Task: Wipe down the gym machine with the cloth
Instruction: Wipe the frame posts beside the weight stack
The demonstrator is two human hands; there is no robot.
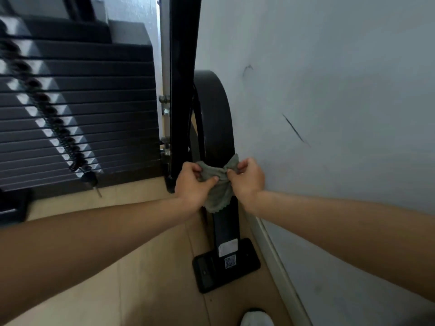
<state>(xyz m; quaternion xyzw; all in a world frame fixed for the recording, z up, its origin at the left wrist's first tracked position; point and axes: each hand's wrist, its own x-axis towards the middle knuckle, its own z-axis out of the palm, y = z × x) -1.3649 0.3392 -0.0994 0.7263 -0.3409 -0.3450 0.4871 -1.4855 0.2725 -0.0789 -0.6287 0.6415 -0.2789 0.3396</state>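
Head view: left hand and right hand each pinch an end of the cloth stretched over the machine's black curved bar, mid-wipe; next likely slide toward its foot.

Dim, cool, flat indoor light. Wall evenly lit, bluish cast. Diagonal row of bright patches across dark weight stack. Faint sheen on black upright. Overall soft, slightly smeared; left edge blurriest. Wide-angle bending toward frame edges.
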